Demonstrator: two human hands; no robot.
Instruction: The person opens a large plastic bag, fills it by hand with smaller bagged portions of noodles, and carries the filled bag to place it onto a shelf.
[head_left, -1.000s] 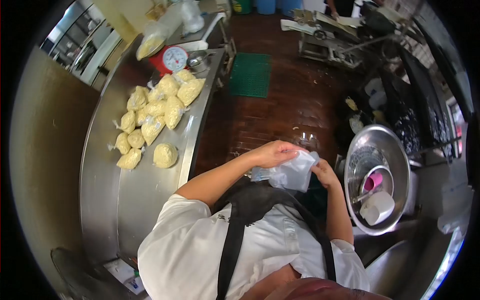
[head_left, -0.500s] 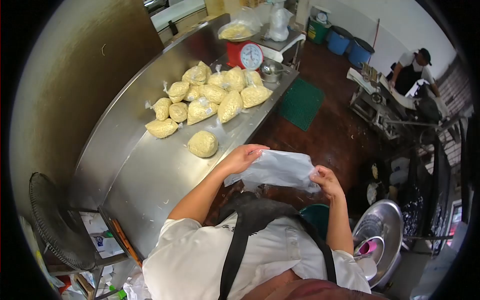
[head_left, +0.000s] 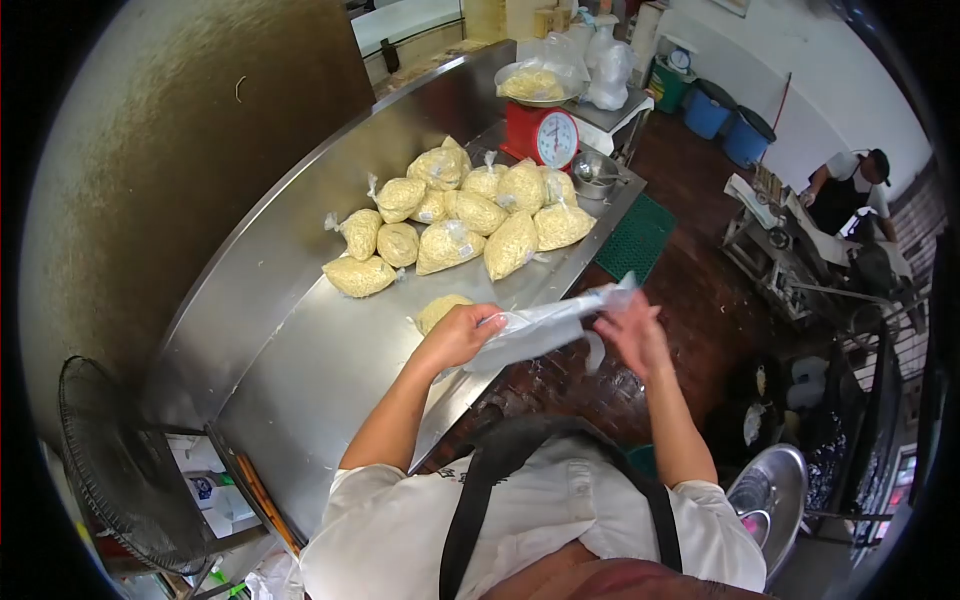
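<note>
stainless-steel worktable (head_left: pixel 300 370) stretches diagonally through the left half of the view, its raised back edge along the far side. at upper right, well apart from it, stands a metal machine (head_left: pixel 785 235), with a co-worker (head_left: pixel 845 190) in a dark apron and cap beside it. a black-caged fan (head_left: pixel 120 460) stands at the near left, just beside the table's end. beyond the table's right edge lies a green mat (head_left: pixel 640 238); part of a steel basin (head_left: pixel 785 480) shows at lower right.

on the table's far half sits a cluster of filled plastic bags (head_left: pixel 450 245), packed with pale yellow noodle-like strands, many touching one another. behind them stands a red dial scale (head_left: pixel 556 138), its pan bearing an open bag (head_left: pixel 533 83) of similar strands. a small metal pot (head_left: pixel 592 180) is just beside the scale. one rounded yellow bundle (head_left: pixel 440 310) lies nearer, partly hidden by the left hand (head_left: pixel 458 338).

an unfilled translucent plastic bag (head_left: pixel 540 335) is held up over the table's front edge, slanting upward to the right. the left thumb and fingers pinch its left end. the right hand (head_left: pixel 635 335), motion-blurred, has its fingers spread near the other end; i cannot tell whether they touch it.
</note>
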